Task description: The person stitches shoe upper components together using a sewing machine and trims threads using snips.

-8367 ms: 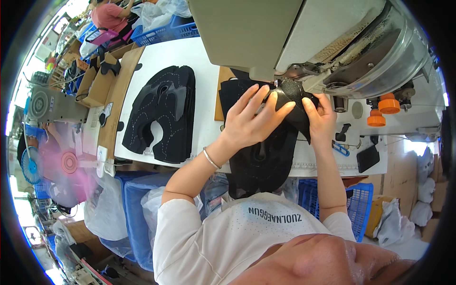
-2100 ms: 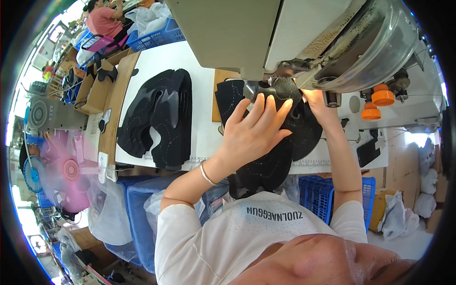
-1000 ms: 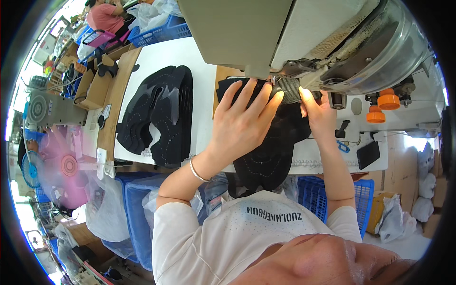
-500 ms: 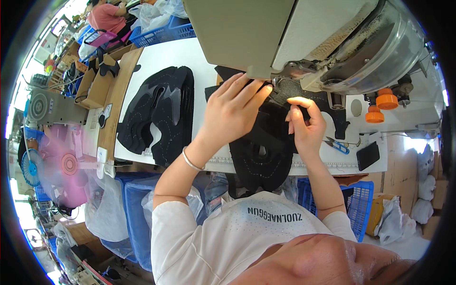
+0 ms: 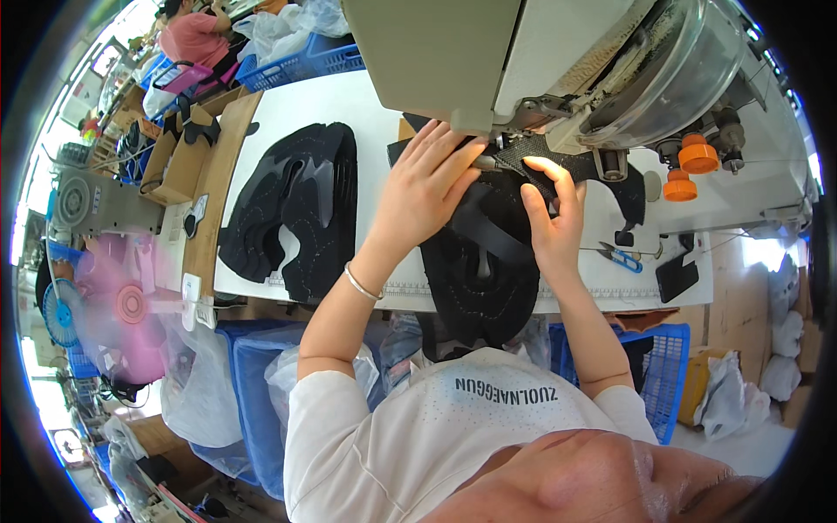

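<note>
Under the sewing machine head lies a black shoe upper, its near end hanging over the table's front edge towards my body. My left hand rests on its far left part with fingers stretched out, the fingertips close to the needle area. On the other side, my right hand has thumb and index finger bent around the edge of a black textured piece beside the presser foot. A smooth dark strip crosses the upper between my hands. Some of the stitching area is hidden by my fingers and the machine.
A stack of black shoe uppers lies on the left of the white table. Blue thread snips and a dark phone-like slab are at right. A pink fan stands left; blue baskets sit below the table.
My right hand has shifted slightly left, its index finger now reaching onto the textured piece. The dark strip shows more clearly across the upper. My left hand stays nearly in place.
</note>
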